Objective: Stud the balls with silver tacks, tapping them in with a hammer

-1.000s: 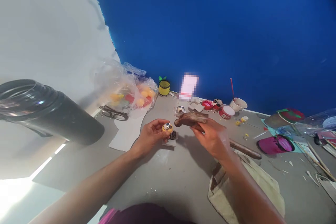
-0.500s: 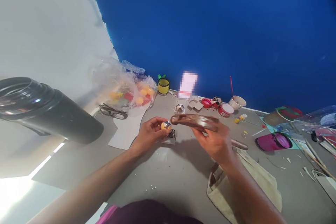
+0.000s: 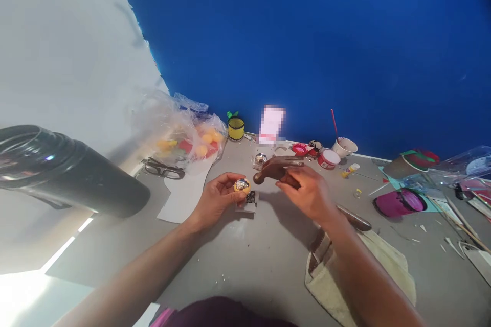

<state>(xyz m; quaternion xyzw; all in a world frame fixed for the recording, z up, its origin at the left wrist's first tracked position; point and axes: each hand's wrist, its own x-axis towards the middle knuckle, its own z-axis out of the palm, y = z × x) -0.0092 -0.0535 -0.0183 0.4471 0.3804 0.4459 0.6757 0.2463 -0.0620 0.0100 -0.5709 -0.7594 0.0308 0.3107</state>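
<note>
Ball, yellow with silvery patches (image 3: 242, 185), is pinched in my left hand (image 3: 219, 197) just beside the small white box of glittery bits (image 3: 248, 208), probably leaving its top exposed. Right of that box, my remote right hand (image 3: 309, 190) holds a dark brown hammer (image 3: 273, 169) near its head, likely for control.

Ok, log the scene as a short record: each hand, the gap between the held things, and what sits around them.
Left hand: holds a small round yellow ball with shiny silver facing
Right hand: grips a brown hammer with a curved head, close to the head
Gap: hammer and ball look apart
Beside left hand: small white box with dark shiny bits
Around right forearm: beige cloth item
Far left: large dark grey cylindrical flask
Right side: magenta cylindrical container with black edging
</note>
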